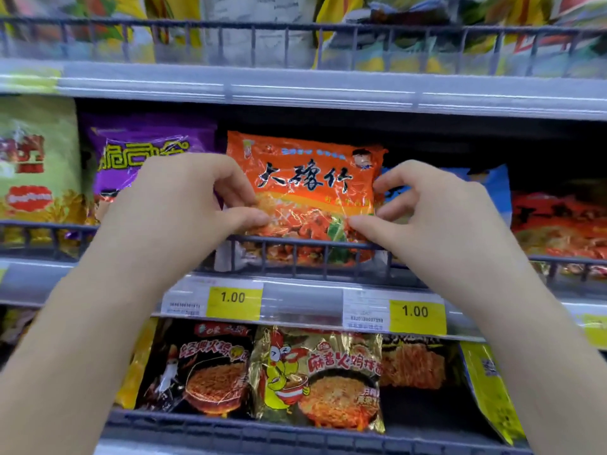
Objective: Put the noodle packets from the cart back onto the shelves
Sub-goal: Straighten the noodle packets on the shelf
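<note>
Reaches up from the lower corners of the frame with both bare forearms. Pinches the orange noodle packet (pixel 312 192) at mid-frame from both sides: left hand (pixel 184 198) curled on its left edge, right hand (pixel 437 208) curled on its right edge, each thumb on the front near a lower corner. Holds it upright, print facing out, lower part behind the dark wire rail (pixel 295 245) of the middle shelf (pixel 295 292); cannot tell whether its bottom rests there. Just under that rail, yellow price labels (pixel 235 298) marked 1.00. On the shelf below, a black packet (pixel 203 366) and a gold packet (pixel 322 372) side by side. Left of the held packet, a purple packet (pixel 144 149), then a green packet (pixel 36 159); behind the right hand, a blue packet (pixel 492 185); at far right, a red packet (pixel 558 224). Farthest, across the top of the frame, the upper shelf (pixel 295 90), with blurred packets behind its own rail.
</note>
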Demonstrator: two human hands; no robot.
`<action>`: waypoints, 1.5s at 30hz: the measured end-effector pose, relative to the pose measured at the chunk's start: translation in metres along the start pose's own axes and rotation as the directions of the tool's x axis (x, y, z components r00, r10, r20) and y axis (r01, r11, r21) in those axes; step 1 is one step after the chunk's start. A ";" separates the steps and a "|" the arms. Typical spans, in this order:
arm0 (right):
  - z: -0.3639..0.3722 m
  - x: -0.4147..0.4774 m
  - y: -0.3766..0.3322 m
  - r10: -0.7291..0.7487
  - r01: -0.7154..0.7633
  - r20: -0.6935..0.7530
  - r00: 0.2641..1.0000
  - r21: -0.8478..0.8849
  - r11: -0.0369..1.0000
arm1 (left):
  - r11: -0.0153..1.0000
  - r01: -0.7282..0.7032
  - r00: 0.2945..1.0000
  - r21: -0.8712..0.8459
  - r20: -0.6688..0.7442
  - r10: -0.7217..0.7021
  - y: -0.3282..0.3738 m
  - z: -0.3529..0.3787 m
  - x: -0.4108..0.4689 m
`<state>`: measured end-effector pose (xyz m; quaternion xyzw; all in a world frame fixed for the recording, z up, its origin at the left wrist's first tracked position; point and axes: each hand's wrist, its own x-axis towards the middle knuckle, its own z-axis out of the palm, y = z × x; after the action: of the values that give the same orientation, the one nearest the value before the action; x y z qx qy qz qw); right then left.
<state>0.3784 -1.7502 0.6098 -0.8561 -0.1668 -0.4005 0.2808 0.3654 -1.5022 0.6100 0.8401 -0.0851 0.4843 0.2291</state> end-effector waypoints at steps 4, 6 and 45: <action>0.005 0.003 -0.004 -0.013 0.013 -0.019 1.000 0.015 1.000 | 1.000 0.008 0.997 0.018 0.078 -0.009 -0.006 -0.005 0.007; 0.005 0.002 -0.004 -0.011 0.011 -0.018 1.000 0.016 1.000 | 1.000 -0.010 0.996 0.010 0.091 0.009 -0.008 -0.004 0.008; -0.092 0.006 0.143 -0.083 0.075 -0.085 0.993 -0.091 0.993 | 0.984 -0.154 0.985 -0.085 -0.090 0.147 0.129 0.102 -0.012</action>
<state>0.4008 -1.9191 0.6125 -0.8417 -0.1704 -0.4557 0.2342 0.3907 -1.6646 0.5957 0.7990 -0.1608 0.5304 0.2333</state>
